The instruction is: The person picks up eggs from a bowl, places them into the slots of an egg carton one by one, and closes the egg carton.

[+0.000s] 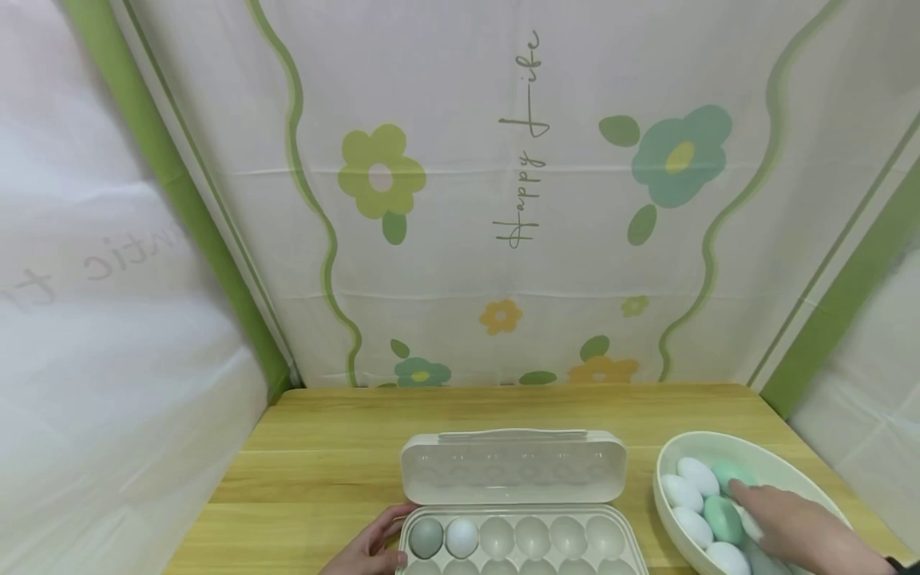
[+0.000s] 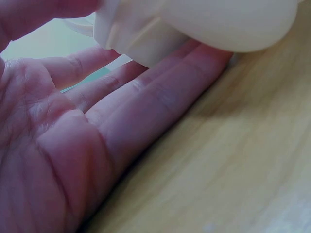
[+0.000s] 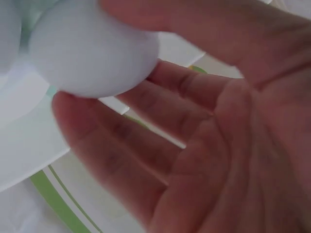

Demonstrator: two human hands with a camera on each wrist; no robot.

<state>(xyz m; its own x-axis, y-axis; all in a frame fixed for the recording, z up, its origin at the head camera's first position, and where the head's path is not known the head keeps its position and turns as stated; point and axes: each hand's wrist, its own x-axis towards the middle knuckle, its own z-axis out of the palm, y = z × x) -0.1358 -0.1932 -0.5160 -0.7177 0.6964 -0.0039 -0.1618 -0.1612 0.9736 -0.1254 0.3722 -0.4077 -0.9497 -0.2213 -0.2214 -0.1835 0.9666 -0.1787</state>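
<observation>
A cream egg box (image 1: 628, 527) stands with its lid (image 1: 513, 489) raised. In its back row, a grey-green egg (image 1: 426, 538) and a white egg (image 1: 461, 539) fill the two leftmost cups. My left hand (image 1: 371, 547) holds the box's left end, thumb at the rim; in the left wrist view its fingers reach along the underside. Inside the pale bowl (image 1: 664, 523) on the right, my right hand (image 1: 798, 519) pinches a white egg (image 3: 92, 51) between thumb and fingertips. White eggs (image 1: 692, 527) and green eggs (image 1: 722, 519) lie around that hand, which partly covers them.
The wooden table (image 1: 323, 447) ends at a flowered white curtain (image 1: 446, 263) behind. More white fabric hangs at the left and right sides. The raised lid stands up behind the cups, and the bowl's high rim curves around the eggs.
</observation>
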